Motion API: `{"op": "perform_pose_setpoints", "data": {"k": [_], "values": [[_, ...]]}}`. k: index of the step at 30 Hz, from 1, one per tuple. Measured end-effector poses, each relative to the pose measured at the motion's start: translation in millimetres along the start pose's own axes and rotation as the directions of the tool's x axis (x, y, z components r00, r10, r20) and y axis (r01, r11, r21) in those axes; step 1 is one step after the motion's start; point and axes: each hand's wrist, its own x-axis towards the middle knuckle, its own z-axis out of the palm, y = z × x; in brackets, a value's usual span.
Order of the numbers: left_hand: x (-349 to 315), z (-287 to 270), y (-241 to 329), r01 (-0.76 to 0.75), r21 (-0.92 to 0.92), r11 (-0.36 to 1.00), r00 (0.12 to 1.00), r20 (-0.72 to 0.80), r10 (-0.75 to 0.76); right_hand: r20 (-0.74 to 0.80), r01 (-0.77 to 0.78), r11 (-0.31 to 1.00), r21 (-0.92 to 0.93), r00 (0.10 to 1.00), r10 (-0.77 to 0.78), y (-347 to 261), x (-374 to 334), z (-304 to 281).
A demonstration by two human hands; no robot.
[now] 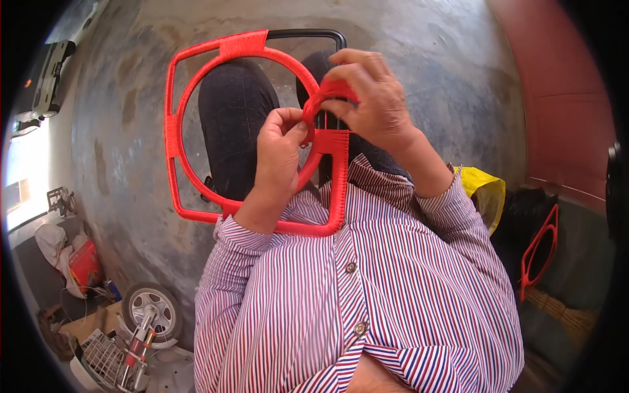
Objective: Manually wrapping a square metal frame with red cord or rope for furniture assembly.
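Note:
Across my lap lies a squarish frame [171,134] with a round ring inside it, mostly wrapped in glossy red strip. Its far right corner is bare black tube [314,33]. With thumb and fingers together, my left hand [278,147] pinches red strip against the ring's right side. Just beyond, my right hand [377,98] grips a looped bundle of red strip [337,90], fingers curled over it. The strip runs between both hands at the ring. My hands partly hide the ring's right side.
A yellow bag [481,187] stands at my right, near another red frame [542,245] and a straw broom [563,311]. Lower left are a wheel [152,311] with a red shock absorber [136,350] and a red box [85,265]. A red panel [567,98] rises at far right.

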Motion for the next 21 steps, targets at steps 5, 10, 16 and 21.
{"op": "perform_pose_setpoints", "data": {"k": [5, 10, 16, 21], "values": [[4, 1, 2, 0.215, -0.159, 0.964, 0.977, 0.030, -0.212, 0.042, -0.147, 0.988, 0.047, 0.989, 0.145, 14, -32, -14], [4, 6, 6, 0.240, -0.275, 0.931, 0.970, 0.099, -0.221, 0.400, -0.320, 0.937, 0.137, 0.884, 0.243, 1, -45, -7], [2, 6, 12, 0.291, -0.348, 0.891, 0.954, 0.178, -0.242, 0.352, -0.436, 0.857, 0.275, 0.875, 0.332, 8, -46, -13], [2, 4, 12, 0.312, -0.358, 0.880, 0.949, 0.166, -0.269, 0.313, -0.425, 0.310, 0.851, 0.882, 0.352, 19, -48, -53]]}}
